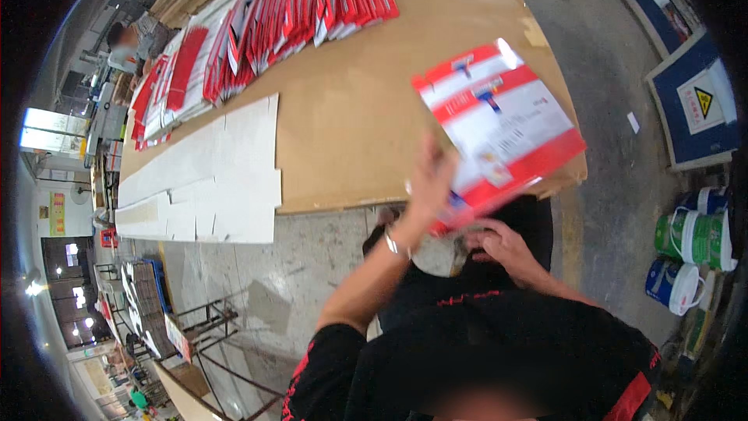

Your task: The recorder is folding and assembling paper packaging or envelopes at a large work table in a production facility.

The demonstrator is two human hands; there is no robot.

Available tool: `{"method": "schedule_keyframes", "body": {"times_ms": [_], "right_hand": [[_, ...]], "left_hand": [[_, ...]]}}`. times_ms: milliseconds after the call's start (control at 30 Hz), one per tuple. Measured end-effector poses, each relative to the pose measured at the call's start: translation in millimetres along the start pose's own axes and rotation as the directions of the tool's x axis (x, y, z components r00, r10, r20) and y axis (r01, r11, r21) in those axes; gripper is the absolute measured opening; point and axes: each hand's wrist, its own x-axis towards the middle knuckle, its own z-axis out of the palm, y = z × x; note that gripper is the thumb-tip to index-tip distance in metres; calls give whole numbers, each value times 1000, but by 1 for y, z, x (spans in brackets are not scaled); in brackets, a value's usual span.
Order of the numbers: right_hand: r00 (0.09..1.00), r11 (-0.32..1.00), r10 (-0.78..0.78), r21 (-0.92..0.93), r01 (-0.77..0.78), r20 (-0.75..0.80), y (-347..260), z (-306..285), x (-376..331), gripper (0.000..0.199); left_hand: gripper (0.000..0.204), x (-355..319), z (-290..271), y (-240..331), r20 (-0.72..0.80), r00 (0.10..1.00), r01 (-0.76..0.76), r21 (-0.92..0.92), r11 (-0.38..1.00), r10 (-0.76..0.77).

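A red and white printed cardboard piece (514, 129), flat and partly glossy, lies at the table's near right corner, its lower end reaching past the edge toward me. A second similar piece (466, 68) shows just beyond its far edge. My left hand (432, 183), with a silver bracelet at the wrist, is at the left side of the printed piece; motion smears its fingers. Close to the piece's near end is my right hand (502, 248), its fingers bent and apart. Between my forearms sits a pale roundish patch (440, 257) that I cannot make out.
A long row of red and white folded pieces (296, 12) stands along the far side of the brown table (351, 125). White cardboard sheets (218, 179) overhang its near left edge. Buckets (689, 238) and a blue board (697, 101) stand at right; a metal frame rack (218, 343) lower left.
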Motion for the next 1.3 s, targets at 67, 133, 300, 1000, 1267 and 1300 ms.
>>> {"method": "schedule_keyframes", "body": {"times_ms": [67, 133, 300, 1000, 1267, 1300], "right_hand": [[978, 991, -25, 120, 51, -207, -19, -11, 1, 45], [867, 973, -159, 75, 220, -472, -25, -53, 18, 43], [960, 916, -140, -400, 33, -243, -173, -194, 51, 41], [647, 395, -659, -557, 731, 382, -204, 70, 397, 61], [442, -258, -366, -546, 797, 819, -110, 86, 127, 25], [486, -223, -438, -615, 756, 756, -111, 68, 114, 22]], "left_hand": [[74, -46, 15, 22, 379, 912, 160, 22, 987, -156], [70, -61, 3, 63, 328, 944, -129, 277, 952, 33], [83, -38, -158, 81, 60, 959, -161, 919, 359, 277], [24, -87, -260, 114, -122, 798, -39, 967, 253, 590], [43, -84, -102, 138, 300, 911, -394, 833, 389, 281], [43, -90, -105, 141, 291, 912, -387, 843, 374, 288]]}}
